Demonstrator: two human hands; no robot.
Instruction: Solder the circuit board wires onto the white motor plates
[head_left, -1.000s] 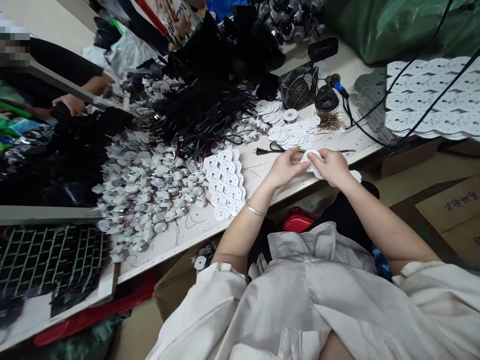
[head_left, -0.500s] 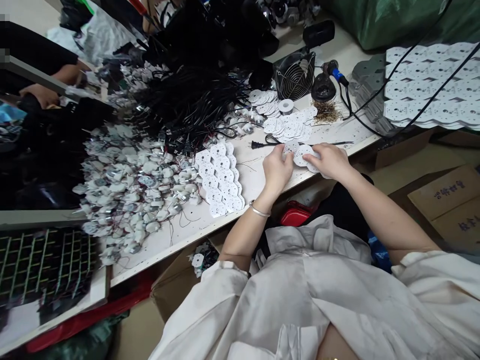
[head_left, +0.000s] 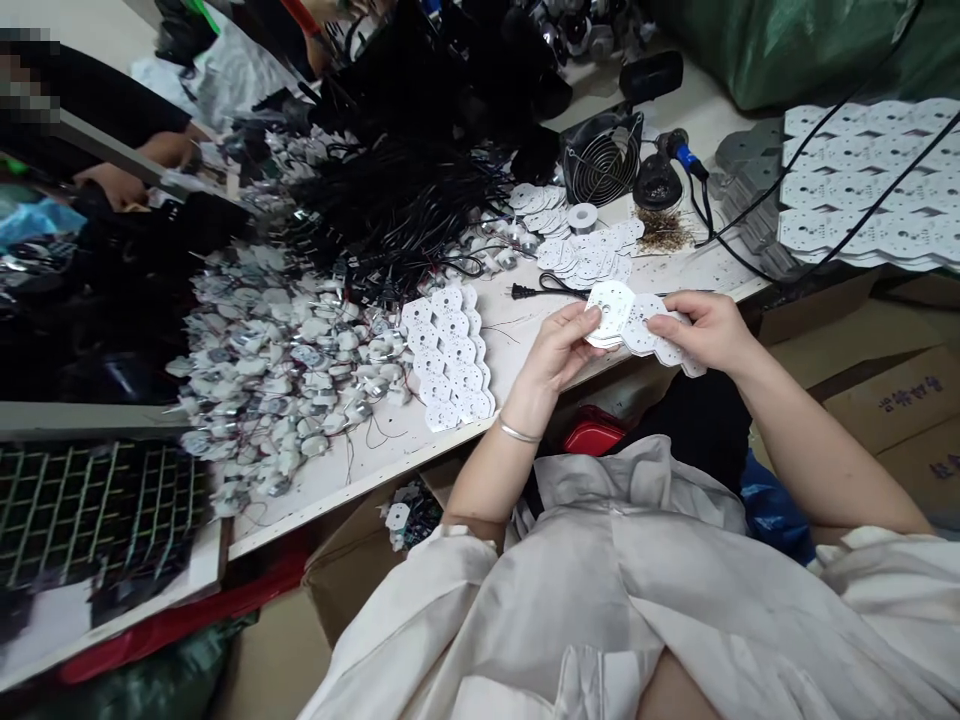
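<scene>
My left hand pinches a white rounded circuit board between thumb and fingers; more edges show beneath it, like a small stack. With thumb on top, my right hand grips a strip of white circuit boards. The strip's left end meets the board in my left hand, and I cannot tell whether the two are joined. Both are held just above the table's front edge. Left of my hands lies a stack of white board panels. Just beyond them sit loose white boards and a black plug cord.
A heap of small white motor-like parts and black cables covers the left side. At the back stand a fan, a solder roll and a blue-handled soldering iron. Large board panels lie right. Another person's hand shows far left.
My hands have moved slightly right and nearer to me, and the boards have tilted so more of the strip shows. The whole view has shifted slightly.
</scene>
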